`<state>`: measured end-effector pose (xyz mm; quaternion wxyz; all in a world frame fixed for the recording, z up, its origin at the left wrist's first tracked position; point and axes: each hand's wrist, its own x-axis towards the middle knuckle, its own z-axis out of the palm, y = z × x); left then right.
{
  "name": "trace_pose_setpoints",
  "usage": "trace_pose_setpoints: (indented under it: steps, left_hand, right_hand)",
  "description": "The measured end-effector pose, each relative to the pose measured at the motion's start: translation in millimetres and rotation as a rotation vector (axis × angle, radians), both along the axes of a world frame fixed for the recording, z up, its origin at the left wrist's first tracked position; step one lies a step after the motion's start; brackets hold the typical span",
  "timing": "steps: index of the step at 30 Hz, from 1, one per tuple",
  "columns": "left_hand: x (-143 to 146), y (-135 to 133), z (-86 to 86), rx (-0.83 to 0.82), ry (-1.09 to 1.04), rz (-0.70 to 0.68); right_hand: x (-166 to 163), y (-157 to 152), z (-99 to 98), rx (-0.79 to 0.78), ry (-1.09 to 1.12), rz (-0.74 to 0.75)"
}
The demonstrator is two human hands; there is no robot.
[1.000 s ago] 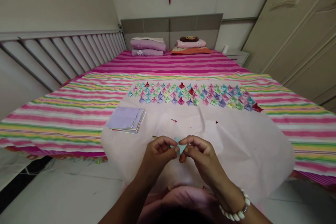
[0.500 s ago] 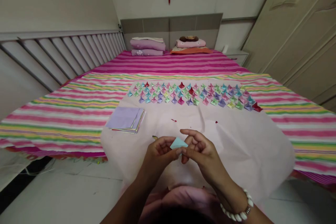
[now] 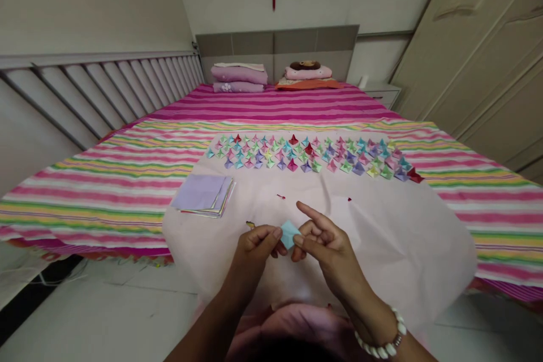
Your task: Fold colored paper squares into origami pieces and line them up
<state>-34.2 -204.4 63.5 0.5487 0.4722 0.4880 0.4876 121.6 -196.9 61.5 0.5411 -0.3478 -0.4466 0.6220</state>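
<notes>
1. Head view, left: stack (image 3: 199,192) of square papers, purple uppermost, edges uneven, lying flat on the pale sheet (image 3: 403,249). Position beside the left arm's side of the work area is likely for easy reach.
2. Left of middle, near: small yellowish item (image 3: 250,225), partly hidden by the left hand; identity cannot be told.
3. Left hand (image 3: 258,246): thumb and forefinger pinched together on the left edge of the blue paper (image 3: 290,232), presumably to steady it.
4. Middle, near: blue paper, seen as a small diamond, between the two hands. Gripping from opposite sides probably holds it flat and level.
5. Middle, far: folded pieces (image 3: 292,166) in close rows across the sheet, points upward. Setting them at the far side appears to leave working room near the person.
6. Right hand (image 3: 328,244): thumb pressed on the paper's right side, other fingers curled behind; forefinger raised and apart from it, perhaps to leave the face unobstructed.
7. Right of middle: red scrap (image 3: 349,199) on the sheet, well apart from the paper.
</notes>
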Motion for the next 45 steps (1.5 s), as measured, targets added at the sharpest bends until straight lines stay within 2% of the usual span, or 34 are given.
trace_pose_setpoints:
  steps: [5,10,13,18,21,25,29,32,36,38,40,45]
  left_hand:
    - [12,0,-4.6,0.009,-0.096,0.04]
    - [15,1,-0.2,0.064,-0.086,0.048]
    - [6,3,3.2,0.001,-0.153,-0.084]
    - [-9,1,2.2,-0.31,-0.616,-0.408]
    - [-9,-3,-3.4,-0.437,-0.771,-0.567]
    - [-3,-8,-11.0,-0.529,-0.871,-0.678]
    - [0,-10,-10.4,-0.567,-0.873,-0.655]
    - [-1,-7,-6.7,-0.515,-0.702,-0.578]
    - [-8,-1,-0.5,-0.334,-0.345,-0.328]
    - [-12,1,3.3,-0.242,-0.237,-0.186]
    - [-14,2,7.0,-0.143,-0.183,-0.102]
    - [-10,-2,10.9,-0.001,-0.072,-0.126]
  right_hand:
    - [-8,-1,-1.8,-0.003,-0.002,-0.134]
    - [-12,-1,-3.8,-0.005,0.019,-0.138]
    - [-5,0,-4.4,0.018,0.057,-0.041]
    - [8,1,-3.4,-0.021,0.103,0.14]
    - [8,0,0.4,-0.077,0.133,0.264]
    - [4,-2,4.3,-0.104,0.171,0.379]
    - [3,0,4.0,-0.043,0.103,0.374]
    - [6,4,3.9,-0.008,0.062,0.349]
    - [11,8,3.7,-0.027,0.002,0.251]
    - [12,9,2.8,-0.046,-0.046,0.172]
    - [13,10,2.1,-0.072,-0.07,0.147]
    - [7,8,4.2,-0.09,-0.08,0.154]
